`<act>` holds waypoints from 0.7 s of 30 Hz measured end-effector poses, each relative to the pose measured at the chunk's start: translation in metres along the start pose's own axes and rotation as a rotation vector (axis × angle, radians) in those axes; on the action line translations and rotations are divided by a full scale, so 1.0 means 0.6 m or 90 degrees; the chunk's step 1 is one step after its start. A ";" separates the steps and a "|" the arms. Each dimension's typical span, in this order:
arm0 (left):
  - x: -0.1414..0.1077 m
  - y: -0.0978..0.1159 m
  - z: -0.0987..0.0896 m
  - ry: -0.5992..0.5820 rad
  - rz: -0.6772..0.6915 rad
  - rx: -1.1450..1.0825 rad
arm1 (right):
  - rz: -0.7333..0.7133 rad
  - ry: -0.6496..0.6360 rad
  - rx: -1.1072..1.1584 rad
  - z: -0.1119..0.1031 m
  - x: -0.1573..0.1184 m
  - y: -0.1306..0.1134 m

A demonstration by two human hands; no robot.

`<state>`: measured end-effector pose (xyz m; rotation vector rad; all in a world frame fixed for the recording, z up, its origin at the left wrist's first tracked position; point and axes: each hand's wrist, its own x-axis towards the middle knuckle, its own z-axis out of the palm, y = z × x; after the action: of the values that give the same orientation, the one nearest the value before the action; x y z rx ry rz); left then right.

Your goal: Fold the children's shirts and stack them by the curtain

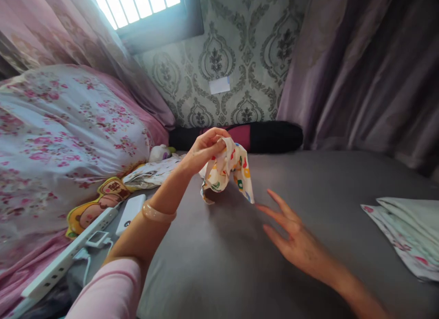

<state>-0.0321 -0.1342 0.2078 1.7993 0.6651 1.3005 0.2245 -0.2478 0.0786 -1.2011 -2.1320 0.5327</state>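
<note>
Holds a thin, printed cloth [226, 166] in the left hand [201, 153], bunched between thumb and bent fingers near the middle of the frame, with loose folds drooping down and to the right, above a grey sheet [202, 268] and in front of a dark bolster [277, 137]. Shows the right hand [297, 239] in the lower right of centre, with fingers spread wide and nothing in the grasp, tips close to the lowest corner of the fabric; cannot tell whether actually touching it. Looks light, soft and limp, likely to sag, twist and fold over on itself rather than keep any shape; probably neither fragile nor very slippery. Best taken by two separate edges or corners, pinched lightly, starting with the dangling corner right of centre, then pulled gently apart; grasped in mid-fold, likely to stay crumpled. Hard to make out: the full outline and kind of item, with edges tucked inside the folds and partly covered by the left fingers; also the dark hollow under the lower left fold. Slightly blurred around the right hand and forearm. Cut off at the right edge of the frame: part of a folded fabric stack [409, 227].
</note>
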 end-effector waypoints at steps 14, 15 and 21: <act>-0.029 0.006 0.008 -0.079 0.049 0.069 | 0.110 0.144 0.182 -0.161 0.092 -0.062; -0.031 -0.007 0.017 -0.095 0.035 0.031 | 0.130 0.098 0.173 -0.177 0.085 -0.060; -0.046 -0.111 0.094 -0.114 -0.168 -0.135 | 0.185 -0.185 0.126 -0.205 0.064 0.011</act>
<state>0.0144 -0.1366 0.1290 1.5731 0.6167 0.9827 0.2986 -0.2062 0.1758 -1.3947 -2.0839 1.0793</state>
